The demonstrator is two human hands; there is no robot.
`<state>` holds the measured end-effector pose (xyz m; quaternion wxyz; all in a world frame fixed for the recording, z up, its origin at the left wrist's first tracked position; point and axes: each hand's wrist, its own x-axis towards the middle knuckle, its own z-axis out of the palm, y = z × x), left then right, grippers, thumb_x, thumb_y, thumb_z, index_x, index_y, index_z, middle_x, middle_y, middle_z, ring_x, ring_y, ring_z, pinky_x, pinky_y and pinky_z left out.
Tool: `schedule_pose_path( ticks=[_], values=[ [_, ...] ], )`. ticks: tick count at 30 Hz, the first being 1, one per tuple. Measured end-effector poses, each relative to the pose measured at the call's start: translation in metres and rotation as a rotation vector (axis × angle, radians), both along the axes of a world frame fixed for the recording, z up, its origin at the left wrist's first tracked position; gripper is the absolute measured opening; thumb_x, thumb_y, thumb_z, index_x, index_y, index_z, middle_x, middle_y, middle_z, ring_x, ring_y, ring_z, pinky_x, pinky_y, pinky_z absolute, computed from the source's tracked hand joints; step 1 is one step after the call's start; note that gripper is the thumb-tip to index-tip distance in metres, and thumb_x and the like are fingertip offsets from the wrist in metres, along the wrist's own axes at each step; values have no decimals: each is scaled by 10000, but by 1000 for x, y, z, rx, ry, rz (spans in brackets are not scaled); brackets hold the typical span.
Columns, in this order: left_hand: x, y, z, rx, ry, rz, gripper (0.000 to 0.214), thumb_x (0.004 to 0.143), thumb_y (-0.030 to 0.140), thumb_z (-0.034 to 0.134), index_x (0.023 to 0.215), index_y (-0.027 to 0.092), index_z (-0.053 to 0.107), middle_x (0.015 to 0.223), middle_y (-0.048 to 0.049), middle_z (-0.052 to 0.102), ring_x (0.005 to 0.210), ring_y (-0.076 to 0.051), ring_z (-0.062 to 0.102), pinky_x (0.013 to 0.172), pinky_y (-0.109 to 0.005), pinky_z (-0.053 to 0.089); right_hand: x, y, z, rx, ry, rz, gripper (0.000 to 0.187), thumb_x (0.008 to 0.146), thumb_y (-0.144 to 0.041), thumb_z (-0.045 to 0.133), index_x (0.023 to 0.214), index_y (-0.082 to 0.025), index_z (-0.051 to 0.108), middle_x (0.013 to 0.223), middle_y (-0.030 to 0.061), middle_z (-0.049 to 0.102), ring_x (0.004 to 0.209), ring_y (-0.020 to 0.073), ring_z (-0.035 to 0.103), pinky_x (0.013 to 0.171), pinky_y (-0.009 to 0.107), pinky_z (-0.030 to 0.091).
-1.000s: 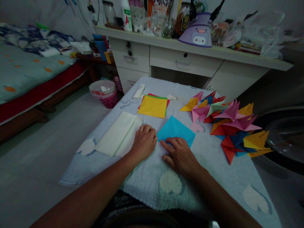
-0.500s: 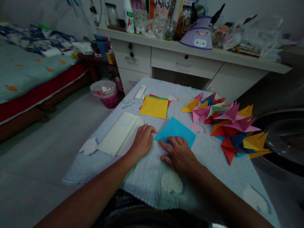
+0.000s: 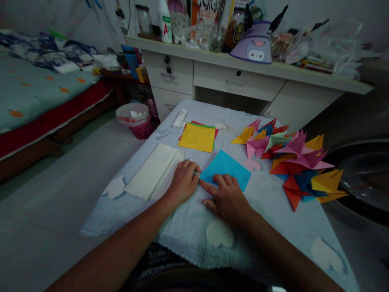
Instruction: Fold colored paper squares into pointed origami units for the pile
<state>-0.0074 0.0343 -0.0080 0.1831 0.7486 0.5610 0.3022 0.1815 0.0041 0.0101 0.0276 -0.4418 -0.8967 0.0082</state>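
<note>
A square of blue origami paper (image 3: 227, 166) lies on the cloth-covered table with one corner toward me, faint creases on it. My left hand (image 3: 184, 180) is closed in a pinch at the paper's left corner, where the fingertips partly hide the edge. On the paper's near side rests my right hand (image 3: 226, 196), fingers stretched out, the index reaching toward that same left corner and the thumb on the cloth. Beside my left hand is a folded white paper (image 3: 153, 170). Beyond both hands sits a stack of square papers, yellow (image 3: 197, 136) on top.
Several folded paper cranes (image 3: 291, 154) in many colours crowd the table's right side. A small white box (image 3: 180, 119) lies at the far left. Behind stands a white desk (image 3: 237, 81) with bottles and jars; a pink bin (image 3: 141, 127) is on the floor, left.
My right index fingertip has slid a little left, to the paper's left corner. My left fingers have come slightly right, closer to that corner. The blue paper has barely moved.
</note>
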Motion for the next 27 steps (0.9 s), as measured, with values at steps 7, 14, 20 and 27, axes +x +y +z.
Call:
schedule_pose_path(
  ticks=[7,14,20,27],
  values=[
    [2,-1,-1,3,60,-2,133,811,110,568,901,208,576,986,-51,576,1020,-247,510,940,-408,411,0,1,-1,-17,20,-17,612,892,-669,405,1425,-371,455,1181,134,546,1002,311,464,860,479,348],
    [3,-2,-3,10,107,13,146,809,123,589,928,206,578,1030,-60,571,1054,-258,490,936,-408,417,10,-3,-2,-60,98,-7,560,910,-572,487,1385,-278,526,1279,136,559,1120,312,481,945,477,370],
    [5,-3,-3,11,136,18,126,832,136,566,936,207,572,1040,-58,573,1063,-255,487,935,-410,414,11,-7,0,-81,120,-22,531,912,-500,535,1365,-225,542,1320,126,562,1185,298,478,1002,475,374],
    [10,-6,1,3,199,39,173,846,273,607,997,210,552,1070,-70,561,1056,-272,482,906,-433,413,9,-8,2,-72,118,-36,506,922,-479,530,1361,-227,543,1314,104,573,1173,293,480,1009,475,370]
  ],
)
